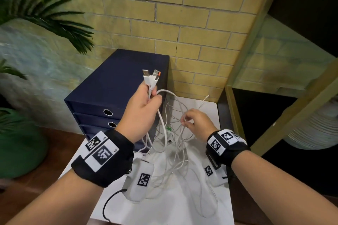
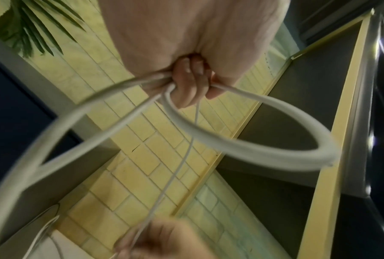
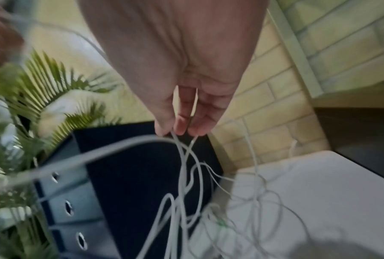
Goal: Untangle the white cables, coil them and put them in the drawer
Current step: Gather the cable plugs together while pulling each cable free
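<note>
Tangled white cables (image 1: 170, 144) hang in loops above the white counter (image 1: 206, 212), just right of the dark blue cardboard drawer unit (image 1: 117, 86), whose drawers are all closed. Left hand (image 1: 141, 110), raised in front of that unit, grips two thicker strands, their USB plugs (image 1: 150, 76) sticking up past the fingers. Right hand (image 1: 196, 121), lower and further right of the unit, pinches thin strands between thumb and fingertips (image 3: 180, 129). Green palm fronds (image 1: 54, 14) lie left of the unit.
</note>
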